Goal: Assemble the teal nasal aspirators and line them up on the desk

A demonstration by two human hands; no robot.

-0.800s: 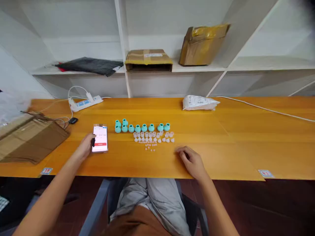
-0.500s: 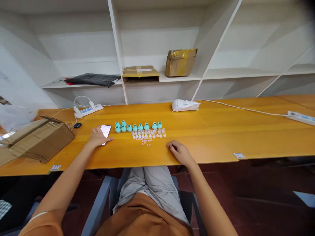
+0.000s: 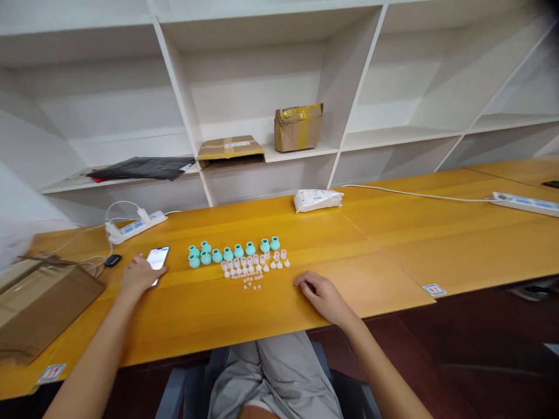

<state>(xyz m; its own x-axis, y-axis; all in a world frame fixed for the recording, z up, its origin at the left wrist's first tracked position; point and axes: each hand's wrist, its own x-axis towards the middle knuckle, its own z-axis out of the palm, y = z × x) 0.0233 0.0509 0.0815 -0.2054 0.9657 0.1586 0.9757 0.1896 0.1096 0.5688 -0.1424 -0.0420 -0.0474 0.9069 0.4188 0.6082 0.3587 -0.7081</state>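
At the left, my left hand (image 3: 137, 275) is closed around the near left side of a smartphone (image 3: 158, 257) with a lit screen; the thumb lies across its lower end. My right hand (image 3: 321, 294) rests on the table with its fingers curled in and nothing visible in them. Between the hands stand several small teal round pots (image 3: 227, 254) in a rough row. In front of them are small clear cups (image 3: 243, 262), white pointed pieces (image 3: 266, 268) and tiny pale pink discs (image 3: 250, 284). The right hand is apart from these pieces.
A cardboard box (image 3: 52, 308) stands at the left, near a power strip (image 3: 137, 227) and black adapter (image 3: 112, 260). A white plastic package (image 3: 318, 199) lies at the table's back. Another power strip (image 3: 526, 203) is at the right. Shelves hold cardboard boxes (image 3: 299, 128).
The view has tilted up and turned a little. My left hand and the phone have shifted slightly left, away from the teal pots. My right hand stays almost in place.
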